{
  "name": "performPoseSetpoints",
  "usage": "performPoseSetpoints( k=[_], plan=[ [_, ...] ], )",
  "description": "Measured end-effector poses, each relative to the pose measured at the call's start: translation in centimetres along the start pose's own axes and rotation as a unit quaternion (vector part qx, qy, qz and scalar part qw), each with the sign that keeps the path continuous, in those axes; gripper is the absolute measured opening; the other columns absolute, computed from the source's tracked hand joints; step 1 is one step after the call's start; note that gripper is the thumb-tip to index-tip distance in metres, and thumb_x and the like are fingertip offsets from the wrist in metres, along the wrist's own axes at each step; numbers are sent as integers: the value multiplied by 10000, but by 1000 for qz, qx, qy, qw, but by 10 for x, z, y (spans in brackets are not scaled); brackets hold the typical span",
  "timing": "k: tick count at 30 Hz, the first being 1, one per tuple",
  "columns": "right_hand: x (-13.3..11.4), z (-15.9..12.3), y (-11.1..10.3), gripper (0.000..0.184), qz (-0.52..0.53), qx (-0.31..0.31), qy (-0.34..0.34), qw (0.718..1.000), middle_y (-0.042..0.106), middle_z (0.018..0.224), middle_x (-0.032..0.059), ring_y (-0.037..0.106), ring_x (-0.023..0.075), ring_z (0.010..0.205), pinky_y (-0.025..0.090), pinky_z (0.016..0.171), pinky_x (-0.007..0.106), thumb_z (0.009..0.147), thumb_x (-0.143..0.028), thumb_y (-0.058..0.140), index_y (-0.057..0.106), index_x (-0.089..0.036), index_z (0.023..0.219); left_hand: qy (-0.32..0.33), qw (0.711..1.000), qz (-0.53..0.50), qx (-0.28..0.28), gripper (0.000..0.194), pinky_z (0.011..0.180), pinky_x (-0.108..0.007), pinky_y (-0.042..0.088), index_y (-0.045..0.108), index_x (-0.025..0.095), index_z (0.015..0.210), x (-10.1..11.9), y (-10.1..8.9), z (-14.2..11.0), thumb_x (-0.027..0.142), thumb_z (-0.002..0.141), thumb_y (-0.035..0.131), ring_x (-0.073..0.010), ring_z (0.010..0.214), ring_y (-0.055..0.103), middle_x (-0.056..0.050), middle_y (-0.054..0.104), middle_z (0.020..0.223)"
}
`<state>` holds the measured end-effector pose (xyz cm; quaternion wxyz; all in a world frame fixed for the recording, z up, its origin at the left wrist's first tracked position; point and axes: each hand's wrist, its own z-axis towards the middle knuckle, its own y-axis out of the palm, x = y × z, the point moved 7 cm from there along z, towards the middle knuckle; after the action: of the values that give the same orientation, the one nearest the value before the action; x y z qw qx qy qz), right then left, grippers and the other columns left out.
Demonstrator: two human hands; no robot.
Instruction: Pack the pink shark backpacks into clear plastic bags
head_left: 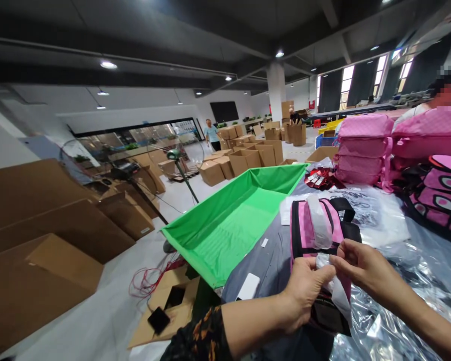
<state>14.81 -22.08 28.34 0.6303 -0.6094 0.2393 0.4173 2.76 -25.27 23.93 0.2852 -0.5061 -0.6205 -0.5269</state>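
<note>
In head view, pinching narrowly, with fingers of left hand (303, 288) and right hand (363, 263), one loose white wrapping (340, 298) over one pink-black bag (299, 228), directly beneath the fingers. Already placed, as it seems: one white strip (320, 225) on bag, just beyond the fingertips. Judged unfinished: loose wrapping, not yet lying flat. Counting further: one green bin (225, 225), beyond fingers to the left; one white flat object (248, 287), left of left fingers; two pink piles (364, 145), beyond right fingers

One held pink bag (335, 220), one green tray (229, 220), two fans (174, 154), three co-workers (211, 134)
</note>
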Motion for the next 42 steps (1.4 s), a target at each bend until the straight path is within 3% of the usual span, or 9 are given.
performPoseSetpoints(
  k=[3,6,10,14,22,29,35,39,42],
  plan=[
    [-2,2,-1,405,-11,10,-4,1000,535,516,0,464,146,505,331,473,262,733,-629,583,499,-255,600,-10,999,-28,-22,566,548,-253,329,678,106,678,1,-1,1,570,437,894,-95,510,469,-9,592,577],
    [0,-3,0,433,5,7,4,1000,541,510,-3,458,138,490,331,471,262,738,-652,603,505,-249,614,-18,997,-69,8,668,548,-265,332,621,137,628,-3,-6,5,714,408,877,-104,506,471,-8,582,557],
    [14,-21,12,485,126,-31,59,990,622,562,-9,479,132,426,353,436,259,777,-728,579,521,-248,806,-25,995,-94,26,659,540,-270,336,601,150,606,-12,-9,11,697,392,902,-118,500,491,-11,592,545],
    [19,-33,19,498,200,11,62,978,598,552,-58,533,155,428,387,453,265,798,-729,600,423,-274,899,-59,991,-121,-5,650,566,-284,402,647,130,630,-20,-10,14,663,385,929,-146,530,547,-46,647,589],
    [5,-27,27,180,-38,39,-25,998,558,609,-19,536,193,516,356,541,303,892,-467,413,407,-296,836,-155,977,-145,-34,358,635,-278,451,691,112,716,-28,-15,12,436,848,771,-155,549,591,-52,655,587],
    [16,-18,35,95,-121,-36,27,992,585,637,12,539,209,544,305,560,303,859,-356,426,366,-283,872,-178,980,-85,2,341,594,-270,454,679,113,722,-15,-21,4,410,865,766,-135,505,556,-30,656,577],
    [21,-37,38,465,92,-63,82,990,572,538,-10,474,180,455,288,466,282,793,-711,520,587,-268,917,-216,976,-19,13,554,576,-289,450,680,112,705,-26,-35,0,621,640,889,-154,531,578,-40,676,623],
    [25,-54,70,579,322,-183,173,913,423,444,-65,279,92,382,239,426,231,797,-802,520,633,-236,847,-220,975,-6,7,570,561,-284,438,630,148,628,-29,-36,3,680,688,827,-141,484,528,-17,623,551],
    [22,-58,81,661,379,-225,190,877,292,395,-82,228,84,382,265,430,219,821,-856,415,589,-228,712,-235,972,5,-2,609,585,-284,445,641,156,641,-32,-37,-1,750,713,757,-148,503,537,-21,626,573]
  ],
)
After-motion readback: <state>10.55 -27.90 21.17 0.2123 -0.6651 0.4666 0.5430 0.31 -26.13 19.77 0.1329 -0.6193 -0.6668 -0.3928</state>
